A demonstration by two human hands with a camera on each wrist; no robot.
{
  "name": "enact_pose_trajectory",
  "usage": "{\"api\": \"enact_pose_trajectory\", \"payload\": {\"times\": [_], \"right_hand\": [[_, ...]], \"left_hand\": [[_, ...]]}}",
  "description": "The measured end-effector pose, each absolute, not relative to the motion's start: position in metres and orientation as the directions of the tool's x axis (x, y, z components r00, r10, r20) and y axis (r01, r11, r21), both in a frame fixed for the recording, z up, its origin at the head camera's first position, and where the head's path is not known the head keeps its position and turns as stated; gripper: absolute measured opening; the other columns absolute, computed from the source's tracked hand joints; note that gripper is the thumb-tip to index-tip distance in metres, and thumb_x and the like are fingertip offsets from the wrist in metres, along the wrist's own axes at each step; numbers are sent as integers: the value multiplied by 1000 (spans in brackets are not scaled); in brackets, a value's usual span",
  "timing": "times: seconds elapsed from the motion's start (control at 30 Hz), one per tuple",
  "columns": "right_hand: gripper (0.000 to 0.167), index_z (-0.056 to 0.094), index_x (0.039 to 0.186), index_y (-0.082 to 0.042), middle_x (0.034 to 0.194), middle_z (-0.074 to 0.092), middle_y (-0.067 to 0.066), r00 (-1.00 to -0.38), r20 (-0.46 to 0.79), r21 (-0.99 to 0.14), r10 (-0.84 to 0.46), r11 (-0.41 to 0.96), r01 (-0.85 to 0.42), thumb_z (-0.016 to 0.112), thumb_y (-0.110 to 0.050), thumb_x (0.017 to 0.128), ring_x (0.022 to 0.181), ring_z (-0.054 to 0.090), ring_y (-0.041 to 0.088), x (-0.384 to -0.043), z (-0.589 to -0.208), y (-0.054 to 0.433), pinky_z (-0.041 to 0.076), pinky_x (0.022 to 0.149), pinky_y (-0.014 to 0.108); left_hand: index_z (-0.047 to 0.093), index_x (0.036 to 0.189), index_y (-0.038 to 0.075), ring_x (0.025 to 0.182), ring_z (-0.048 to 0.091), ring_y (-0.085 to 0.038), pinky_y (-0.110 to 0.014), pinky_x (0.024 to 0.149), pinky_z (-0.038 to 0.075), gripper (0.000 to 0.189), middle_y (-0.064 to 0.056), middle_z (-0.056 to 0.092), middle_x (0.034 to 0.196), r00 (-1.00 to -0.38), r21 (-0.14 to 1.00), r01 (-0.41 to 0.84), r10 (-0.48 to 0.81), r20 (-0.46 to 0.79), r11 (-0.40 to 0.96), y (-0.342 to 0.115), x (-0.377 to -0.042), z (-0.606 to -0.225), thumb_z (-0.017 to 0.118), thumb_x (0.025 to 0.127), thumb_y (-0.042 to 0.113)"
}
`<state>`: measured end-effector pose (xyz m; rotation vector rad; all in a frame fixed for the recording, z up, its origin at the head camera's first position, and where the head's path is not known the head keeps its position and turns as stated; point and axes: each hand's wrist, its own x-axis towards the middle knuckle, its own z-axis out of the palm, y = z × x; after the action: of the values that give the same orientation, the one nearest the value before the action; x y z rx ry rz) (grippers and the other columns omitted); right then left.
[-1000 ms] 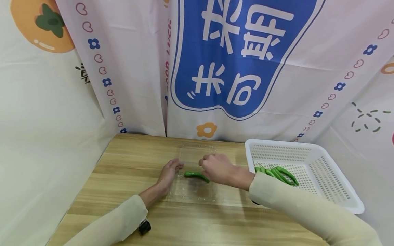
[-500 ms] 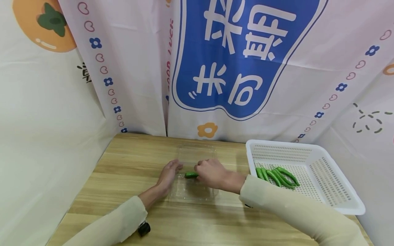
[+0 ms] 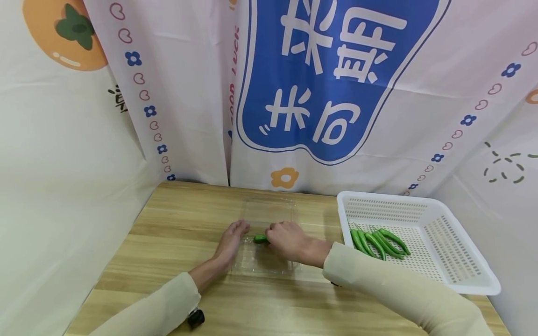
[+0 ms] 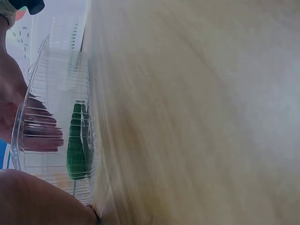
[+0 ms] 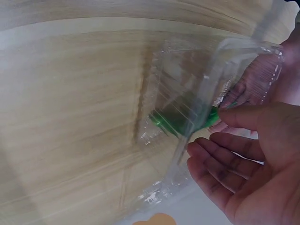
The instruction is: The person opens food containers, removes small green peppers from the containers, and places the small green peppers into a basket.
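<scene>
A clear plastic clamshell box (image 3: 266,268) lies unfolded on the table, its lid (image 3: 269,208) toward the back. In the box's near half lies a green chili pepper (image 3: 260,239), its right part hidden under my right hand (image 3: 290,240). In the right wrist view, that hand's fingers (image 5: 211,173) are loosely bent by the clear rim, with nothing between them and the thumb; the pepper (image 5: 180,117) lies beyond. My left hand (image 3: 228,242) rests along the box's left side, fingers stretched to the hinge corner. Through the ribbed wall in the left wrist view shows the pepper (image 4: 77,145).
A white perforated basket (image 3: 458,233) stands at the right of the wooden table (image 3: 176,228), with several green chili peppers (image 3: 384,242) along its left side. A printed cloth (image 3: 193,116) hangs behind the table, and white cloth walls flank it.
My right hand has moved left and slightly down over the box, covering most of the pepper that showed in full before. The left hand has stayed at the box's left side.
</scene>
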<state>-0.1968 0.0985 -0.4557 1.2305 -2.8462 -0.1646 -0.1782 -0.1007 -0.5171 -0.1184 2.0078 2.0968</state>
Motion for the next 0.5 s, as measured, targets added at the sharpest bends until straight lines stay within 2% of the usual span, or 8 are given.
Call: {"api": "enact_pose_trajectory", "payload": {"times": [0.3, 0.5], "right_hand": [[9, 75, 93, -14, 89, 73, 3, -699, 23, 161, -715, 693, -703, 79, -22, 96, 74, 71, 21, -194, -464, 95, 61, 56, 37], [5, 76, 95, -14, 91, 73, 3, -702, 19, 187, -711, 693, -697, 78, -18, 97, 75, 70, 20, -194, -469, 91, 62, 59, 36]], "left_hand": [[27, 163, -1, 156, 31, -43, -61, 130, 17, 57, -26, 42, 162, -973, 978, -210, 99, -211, 13, -99, -174, -519, 33, 117, 32], [29, 162, -1, 155, 32, -43, -62, 130, 18, 56, -25, 43, 161, -975, 979, -204, 83, -205, 20, -98, -173, -520, 33, 116, 29]]}}
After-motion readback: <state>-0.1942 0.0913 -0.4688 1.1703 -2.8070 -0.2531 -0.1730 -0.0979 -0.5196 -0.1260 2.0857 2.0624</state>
